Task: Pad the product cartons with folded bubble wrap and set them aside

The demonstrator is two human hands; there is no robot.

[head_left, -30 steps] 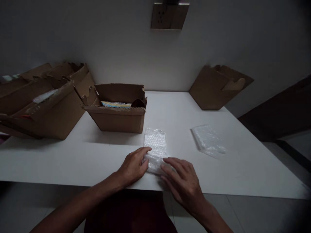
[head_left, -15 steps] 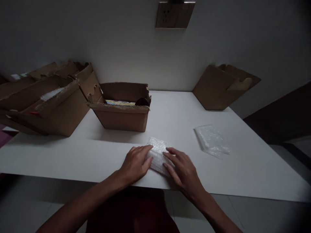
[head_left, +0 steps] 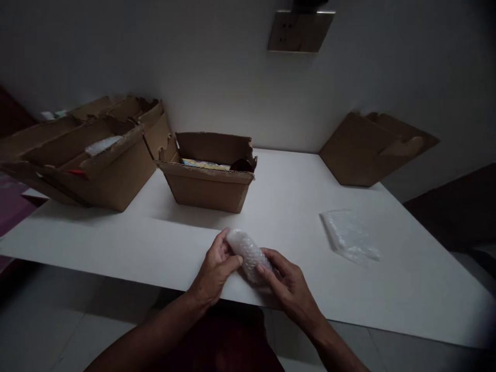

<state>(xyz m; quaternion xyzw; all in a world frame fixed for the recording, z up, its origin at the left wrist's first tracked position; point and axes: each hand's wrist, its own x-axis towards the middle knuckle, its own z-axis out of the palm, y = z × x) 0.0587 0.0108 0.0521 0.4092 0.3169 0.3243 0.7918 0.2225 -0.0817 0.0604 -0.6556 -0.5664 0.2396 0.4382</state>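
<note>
A roll of clear bubble wrap [head_left: 248, 254] is tilted between my two hands near the table's front edge. My left hand [head_left: 217, 266] grips its left side, with the thumb across the near face and the fingers behind the far end. Around its lower right side closes my right hand [head_left: 287, 279], thumb on top and fingers beneath. Whether anything lies inside the wrap, I cannot tell. Farther right, a flat clear plastic bubble bag [head_left: 349, 235] rests on the white table [head_left: 287, 201], untouched by either hand.
An open cardboard box [head_left: 207, 188] with colourful packets stands behind my hands. More open boxes [head_left: 127, 170] crowd the left, one holding a white plastic packet [head_left: 103, 145]. Another cardboard box [head_left: 356, 150] is at the back right. A socket plate [head_left: 300, 32] is on the wall.
The bubble wrap lay flat under my hands before; now it is a raised, tilted roll. Both hands have closed around its sides. The view has shifted slightly left.
</note>
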